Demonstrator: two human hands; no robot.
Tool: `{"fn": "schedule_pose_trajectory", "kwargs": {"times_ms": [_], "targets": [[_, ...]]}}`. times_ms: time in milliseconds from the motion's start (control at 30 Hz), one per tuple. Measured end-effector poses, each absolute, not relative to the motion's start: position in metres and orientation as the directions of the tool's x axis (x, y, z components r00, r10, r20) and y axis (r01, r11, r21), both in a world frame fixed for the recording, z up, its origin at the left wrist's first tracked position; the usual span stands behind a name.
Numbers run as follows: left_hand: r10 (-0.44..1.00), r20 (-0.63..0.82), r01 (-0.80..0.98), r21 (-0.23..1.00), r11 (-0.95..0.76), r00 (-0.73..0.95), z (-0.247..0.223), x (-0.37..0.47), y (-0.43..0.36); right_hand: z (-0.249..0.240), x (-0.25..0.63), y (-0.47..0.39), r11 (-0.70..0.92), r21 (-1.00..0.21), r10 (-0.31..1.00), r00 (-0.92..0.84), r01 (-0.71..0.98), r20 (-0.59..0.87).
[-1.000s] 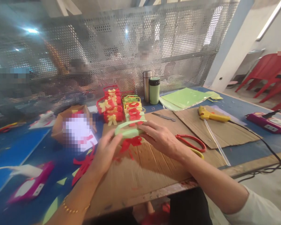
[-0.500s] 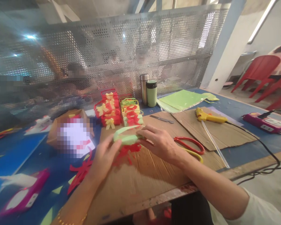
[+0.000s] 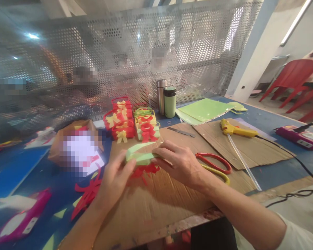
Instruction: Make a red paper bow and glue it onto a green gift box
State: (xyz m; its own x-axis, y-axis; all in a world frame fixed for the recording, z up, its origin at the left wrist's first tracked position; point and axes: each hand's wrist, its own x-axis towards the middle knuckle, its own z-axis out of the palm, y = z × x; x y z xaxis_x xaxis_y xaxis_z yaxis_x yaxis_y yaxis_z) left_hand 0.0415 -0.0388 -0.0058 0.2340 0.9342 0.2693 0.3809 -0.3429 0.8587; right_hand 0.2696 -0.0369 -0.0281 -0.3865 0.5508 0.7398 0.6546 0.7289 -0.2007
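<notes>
A small pale green paper basket (image 3: 142, 158) is held between both hands above the cardboard mat. My left hand (image 3: 118, 170) grips its left end, thumb on the near side. Closed on its right end is my right hand (image 3: 177, 162), which hides that end. A red bow (image 3: 146, 170) shows just below the basket's near side. Beyond my hands stand finished-looking small baskets: red ones (image 3: 123, 129) with yellow bows and pale green ones with red bows (image 3: 148, 132). Scissors with red and yellow handles (image 3: 216, 162) lie right of my right hand, partly covered by that arm.
A yellow glue gun (image 3: 237, 130) with a clear glue stick lies on cardboard at right, its cord trailing off the edge. Two flasks (image 3: 170, 102) stand at the back. Red paper strips (image 3: 87, 192), a cardboard box (image 3: 56, 147) and a purple power strip (image 3: 21, 220) are at left.
The basket stays in both hands and is turned slightly, so its near side looks broader. The whole view has shifted a little.
</notes>
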Motion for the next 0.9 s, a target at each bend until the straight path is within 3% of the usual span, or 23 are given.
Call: {"fn": "schedule_pose_trajectory", "kwargs": {"times_ms": [367,600,900], "targets": [[0.84,0.459,0.448,0.711,-0.543,0.289,0.0,0.048,-0.05,-0.026,0.271,-0.038,0.751,-0.153,0.492,-0.391,0.642,0.778],[0.921,0.346,0.361,0.848,-0.389,0.178,-0.003,0.045,-0.046,-0.019,0.272,-0.04,0.79,-0.148,0.46,-0.415,0.594,0.785],[0.988,0.143,0.042,0.988,-0.146,0.054,-0.009,0.042,-0.038,-0.022,0.274,-0.037,0.849,-0.148,0.393,-0.42,0.507,0.818]]}}
